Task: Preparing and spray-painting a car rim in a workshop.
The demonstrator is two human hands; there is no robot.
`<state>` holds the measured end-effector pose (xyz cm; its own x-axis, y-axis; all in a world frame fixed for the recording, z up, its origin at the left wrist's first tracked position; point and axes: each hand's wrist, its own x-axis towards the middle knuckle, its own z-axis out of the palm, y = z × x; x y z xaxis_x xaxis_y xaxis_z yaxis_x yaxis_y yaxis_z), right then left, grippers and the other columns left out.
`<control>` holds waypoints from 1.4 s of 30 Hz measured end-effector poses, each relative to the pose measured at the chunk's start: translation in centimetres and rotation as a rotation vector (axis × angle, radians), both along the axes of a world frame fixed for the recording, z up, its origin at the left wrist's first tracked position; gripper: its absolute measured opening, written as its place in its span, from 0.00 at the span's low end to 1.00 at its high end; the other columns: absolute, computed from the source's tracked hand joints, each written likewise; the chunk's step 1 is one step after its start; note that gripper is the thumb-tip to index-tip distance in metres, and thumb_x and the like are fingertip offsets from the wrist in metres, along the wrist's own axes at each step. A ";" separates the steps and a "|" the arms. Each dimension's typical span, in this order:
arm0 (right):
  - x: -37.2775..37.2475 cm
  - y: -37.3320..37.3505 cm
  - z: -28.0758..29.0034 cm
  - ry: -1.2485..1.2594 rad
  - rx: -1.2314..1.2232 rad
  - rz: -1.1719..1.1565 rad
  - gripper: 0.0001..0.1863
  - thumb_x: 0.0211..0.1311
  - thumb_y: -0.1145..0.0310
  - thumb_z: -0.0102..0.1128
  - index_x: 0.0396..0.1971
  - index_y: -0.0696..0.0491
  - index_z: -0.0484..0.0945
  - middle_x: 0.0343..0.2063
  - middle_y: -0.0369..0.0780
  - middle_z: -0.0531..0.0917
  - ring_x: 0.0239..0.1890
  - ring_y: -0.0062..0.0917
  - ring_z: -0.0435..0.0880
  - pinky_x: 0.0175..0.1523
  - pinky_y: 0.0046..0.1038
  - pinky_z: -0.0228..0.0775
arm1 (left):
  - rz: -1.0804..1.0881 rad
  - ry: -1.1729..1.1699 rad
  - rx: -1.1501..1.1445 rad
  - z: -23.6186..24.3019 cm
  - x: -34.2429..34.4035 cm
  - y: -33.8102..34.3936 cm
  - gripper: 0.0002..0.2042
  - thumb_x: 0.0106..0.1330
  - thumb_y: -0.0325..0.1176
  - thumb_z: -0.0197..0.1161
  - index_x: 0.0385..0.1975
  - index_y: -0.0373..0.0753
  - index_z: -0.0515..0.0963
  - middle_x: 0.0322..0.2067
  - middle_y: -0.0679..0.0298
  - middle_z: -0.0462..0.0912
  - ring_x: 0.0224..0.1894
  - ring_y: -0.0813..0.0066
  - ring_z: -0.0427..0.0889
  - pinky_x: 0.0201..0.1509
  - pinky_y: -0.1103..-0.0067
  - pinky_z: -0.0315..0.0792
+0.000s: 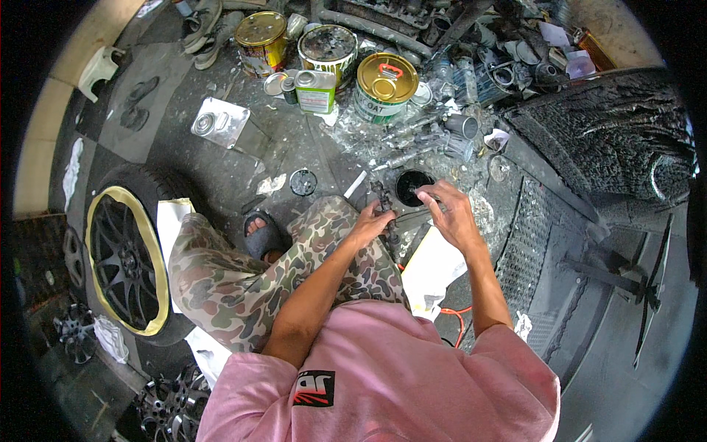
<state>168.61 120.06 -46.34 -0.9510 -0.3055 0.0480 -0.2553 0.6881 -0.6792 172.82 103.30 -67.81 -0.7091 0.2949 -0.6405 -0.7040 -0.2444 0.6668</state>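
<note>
My left hand (370,223) is closed around a dark, paint-caked tool (381,194) with an uneven outline; its exact kind is hard to make out. Just to the right, a round black cup (407,187) with dark contents stands on the floor. At its right side my right hand (452,215) is held with thumb and fingertips pinched together over the rim. Whatever sits in that pinch is too small to tell. A white strip (355,184) lies left of the tool, and white paper (433,269) is spread below my right hand.
A tire with a taped black wheel (127,258) stands at my left. Paint cans (387,87), a green-labelled tin (316,92) and a silver tin (221,121) are ahead. Cluttered paint cups (462,127) lie beyond my hands; a dark panel (604,140) is at right. An orange cable (458,324) runs nearby.
</note>
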 end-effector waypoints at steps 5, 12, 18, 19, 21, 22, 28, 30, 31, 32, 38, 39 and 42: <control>0.0 -0.3 -0.3 0.002 0.011 -0.043 0.09 0.66 0.70 0.64 0.39 0.60 0.84 0.34 0.48 0.83 0.36 0.44 0.83 0.43 0.37 0.74 | -0.022 -0.008 -0.051 -0.6 -0.1 0.0 0.49 0.60 0.44 0.72 0.73 0.26 0.49 0.54 0.45 0.78 0.51 0.62 0.81 0.44 0.72 0.79; -0.7 -0.1 -1.7 -0.036 -0.012 -0.108 0.14 0.69 0.66 0.62 0.50 0.57 0.82 0.39 0.44 0.85 0.36 0.31 0.84 0.42 0.28 0.75 | -0.012 -0.031 0.005 -1.0 0.0 0.0 0.52 0.59 0.45 0.73 0.74 0.26 0.46 0.56 0.41 0.76 0.57 0.57 0.79 0.50 0.68 0.80; 0.5 4.7 -9.2 -0.077 -0.386 -0.574 0.31 0.62 0.68 0.70 0.64 0.55 0.70 0.45 0.42 0.80 0.46 0.27 0.81 0.53 0.30 0.73 | 0.016 -0.089 -0.043 0.5 -0.4 -0.6 0.53 0.61 0.47 0.72 0.74 0.26 0.40 0.59 0.44 0.76 0.64 0.56 0.75 0.59 0.62 0.79; 1.1 5.8 -11.1 -0.031 -0.219 -0.624 0.37 0.58 0.68 0.74 0.66 0.55 0.66 0.48 0.43 0.78 0.51 0.29 0.79 0.57 0.31 0.72 | 0.008 -0.088 -0.041 0.7 -0.4 -0.6 0.53 0.61 0.47 0.72 0.74 0.26 0.40 0.59 0.44 0.76 0.64 0.56 0.75 0.59 0.62 0.79; 2.5 6.3 -15.7 0.023 -0.072 -0.561 0.53 0.45 0.64 0.83 0.69 0.58 0.59 0.54 0.46 0.72 0.60 0.35 0.73 0.64 0.36 0.67 | 0.072 -0.090 0.041 0.8 -0.4 -0.8 0.53 0.63 0.46 0.71 0.73 0.26 0.37 0.59 0.50 0.78 0.65 0.59 0.74 0.59 0.59 0.78; 3.0 6.4 -17.6 0.018 -0.001 -0.537 0.57 0.40 0.63 0.86 0.69 0.59 0.57 0.56 0.48 0.70 0.61 0.39 0.71 0.66 0.38 0.65 | 0.062 -0.120 0.058 0.7 -0.4 -0.9 0.55 0.62 0.43 0.71 0.74 0.29 0.33 0.62 0.49 0.72 0.66 0.56 0.70 0.62 0.60 0.76; 2.2 4.0 -23.7 0.011 -0.097 -0.682 0.61 0.32 0.58 0.89 0.66 0.62 0.58 0.58 0.53 0.71 0.62 0.43 0.72 0.67 0.39 0.66 | 0.107 -0.124 0.068 0.2 -0.4 -1.7 0.50 0.69 0.41 0.66 0.74 0.29 0.32 0.65 0.57 0.72 0.67 0.62 0.72 0.63 0.55 0.75; 1.5 3.3 -23.6 0.008 -0.120 -0.680 0.59 0.32 0.58 0.89 0.64 0.62 0.59 0.57 0.52 0.72 0.60 0.42 0.74 0.65 0.38 0.67 | 0.128 -0.151 0.064 0.2 -0.5 -1.7 0.50 0.69 0.41 0.65 0.74 0.29 0.31 0.66 0.57 0.71 0.67 0.63 0.71 0.63 0.55 0.75; 1.1 3.0 -23.3 0.014 -0.132 -0.698 0.58 0.32 0.58 0.88 0.63 0.62 0.60 0.55 0.52 0.74 0.58 0.41 0.76 0.63 0.37 0.69 | 0.150 -0.176 0.077 0.2 -0.6 -1.7 0.50 0.69 0.40 0.65 0.74 0.29 0.30 0.67 0.58 0.69 0.68 0.63 0.71 0.63 0.55 0.75; 0.8 2.8 -23.0 0.011 -0.137 -0.671 0.58 0.32 0.58 0.88 0.63 0.62 0.60 0.55 0.52 0.74 0.58 0.41 0.76 0.63 0.37 0.69 | 0.157 -0.174 0.080 0.3 -0.7 -1.7 0.50 0.69 0.40 0.65 0.74 0.29 0.30 0.67 0.58 0.69 0.68 0.63 0.71 0.63 0.55 0.75; -0.4 1.4 -18.6 -0.016 -0.356 -0.723 0.53 0.33 0.66 0.86 0.60 0.60 0.60 0.49 0.49 0.77 0.51 0.37 0.81 0.59 0.38 0.72 | 0.189 -0.222 0.095 0.9 -0.9 -1.7 0.53 0.66 0.41 0.68 0.74 0.29 0.29 0.66 0.57 0.71 0.68 0.63 0.69 0.63 0.56 0.75; -0.5 1.6 -17.3 -0.030 -0.334 -0.722 0.53 0.33 0.66 0.86 0.60 0.60 0.60 0.49 0.49 0.77 0.51 0.37 0.81 0.59 0.38 0.72 | 0.182 -0.216 0.070 0.9 -0.9 -1.7 0.54 0.65 0.41 0.69 0.74 0.29 0.30 0.65 0.56 0.71 0.68 0.62 0.69 0.63 0.57 0.75; -0.6 2.6 -12.5 0.163 -0.091 -0.575 0.53 0.30 0.64 0.81 0.61 0.58 0.61 0.50 0.50 0.76 0.53 0.42 0.78 0.60 0.42 0.69 | 0.161 -0.203 0.050 0.8 -1.0 -1.3 0.55 0.62 0.43 0.71 0.74 0.28 0.33 0.64 0.53 0.71 0.68 0.59 0.69 0.62 0.58 0.76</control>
<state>168.04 122.71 -58.87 -0.9408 0.2674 0.2084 0.0349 0.6878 -0.7251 171.80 101.96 -67.05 -0.6075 0.2235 -0.7622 -0.7718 -0.3926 0.5001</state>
